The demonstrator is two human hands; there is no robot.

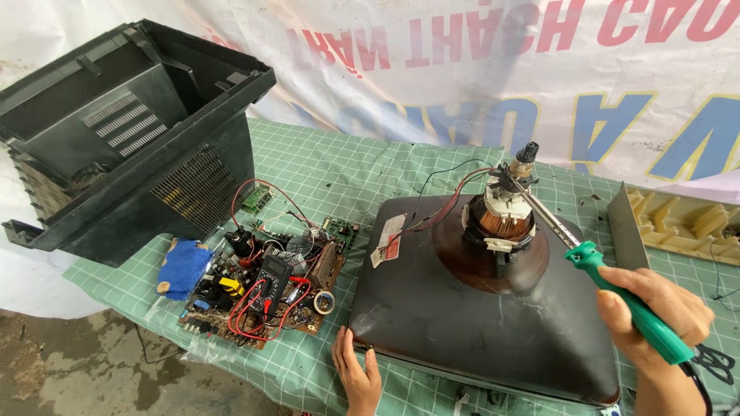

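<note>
Gripping a green-handled iron in the right hand, fist closed round it, shaft slanting up-left, tip at the tube neck. Left hand open, flat on the surface, touching the tube's near corner.

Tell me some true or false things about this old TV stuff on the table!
1. The right hand holds a green-handled soldering iron. True.
2. The left hand lifts the circuit board. False: it rests at the picture tube's front edge.
3. The iron's tip reaches the tube neck. True.
4. The black TV casing covers the tube. False: it sits apart, at the left.
5. The blue cloth lies on the tube. False: it lies beside the board.
</note>
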